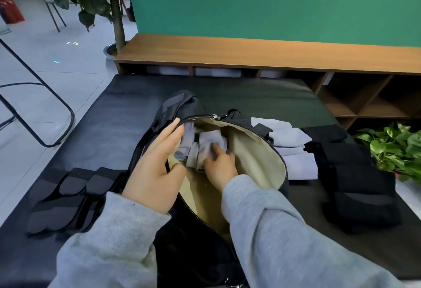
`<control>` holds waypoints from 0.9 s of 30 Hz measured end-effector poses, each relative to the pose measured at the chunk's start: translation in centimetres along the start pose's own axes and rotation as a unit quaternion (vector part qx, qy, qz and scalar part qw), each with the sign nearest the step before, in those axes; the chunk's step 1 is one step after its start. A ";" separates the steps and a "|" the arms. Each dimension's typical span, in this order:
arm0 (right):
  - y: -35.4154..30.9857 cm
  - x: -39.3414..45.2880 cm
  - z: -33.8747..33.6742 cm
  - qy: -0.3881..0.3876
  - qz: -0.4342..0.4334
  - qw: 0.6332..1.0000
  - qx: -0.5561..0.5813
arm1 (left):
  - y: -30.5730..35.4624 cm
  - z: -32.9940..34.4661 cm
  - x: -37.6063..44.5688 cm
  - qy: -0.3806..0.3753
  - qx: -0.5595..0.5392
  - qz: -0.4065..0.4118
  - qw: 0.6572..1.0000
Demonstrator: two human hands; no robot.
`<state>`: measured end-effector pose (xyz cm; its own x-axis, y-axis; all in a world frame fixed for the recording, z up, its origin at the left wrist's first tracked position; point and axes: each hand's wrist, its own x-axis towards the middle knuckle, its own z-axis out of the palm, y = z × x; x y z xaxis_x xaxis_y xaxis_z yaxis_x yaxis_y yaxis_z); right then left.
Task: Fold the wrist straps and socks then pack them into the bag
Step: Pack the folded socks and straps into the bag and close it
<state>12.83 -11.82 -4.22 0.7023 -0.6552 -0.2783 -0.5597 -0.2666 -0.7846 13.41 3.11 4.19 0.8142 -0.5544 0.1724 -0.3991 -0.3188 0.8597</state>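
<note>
Right hand (pixel 219 167) in open bag (pixel 257 151) — long axis near-to-far.

We take this for an office lounge or studio corner rather than a home — pale floor tiles (pixel 57 96), a green wall (pixel 273 2) and a low wooden shelf unit (pixel 250 55) with open cubbies. A potted tree (pixel 118 21) stands on the floor, metal-legged stools (pixel 54 14) behind it — a red extinguisher-like object (pixel 11 7) sits far left.
</note>
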 end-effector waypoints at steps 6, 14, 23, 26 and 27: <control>0.8 -1.7 -0.1 0.012 -0.071 0.983 -0.169 | -0.3 0.3 0.2 -0.008 -0.026 0.001 1.000; 1.3 -1.3 0.0 -0.002 -0.106 0.973 -0.207 | -0.8 0.2 0.0 -0.010 -0.027 -0.003 1.000; 0.4 0.6 0.5 -0.055 -0.098 0.973 -0.203 | -0.8 0.3 -0.1 -0.010 -0.007 0.004 1.000; 0.1 1.4 0.5 -0.076 -0.092 0.970 -0.214 | -0.9 0.2 0.0 -0.013 0.005 0.009 1.000; 0.0 1.7 0.3 -0.082 -0.087 0.968 -0.220 | -0.9 0.2 0.0 -0.015 0.009 0.009 1.000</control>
<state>14.16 -12.70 -4.89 0.8433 -0.4614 -0.2755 -0.5341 -0.6625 -0.5252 13.67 3.26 3.31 0.7939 -0.5830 0.1731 -0.4216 -0.3226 0.8475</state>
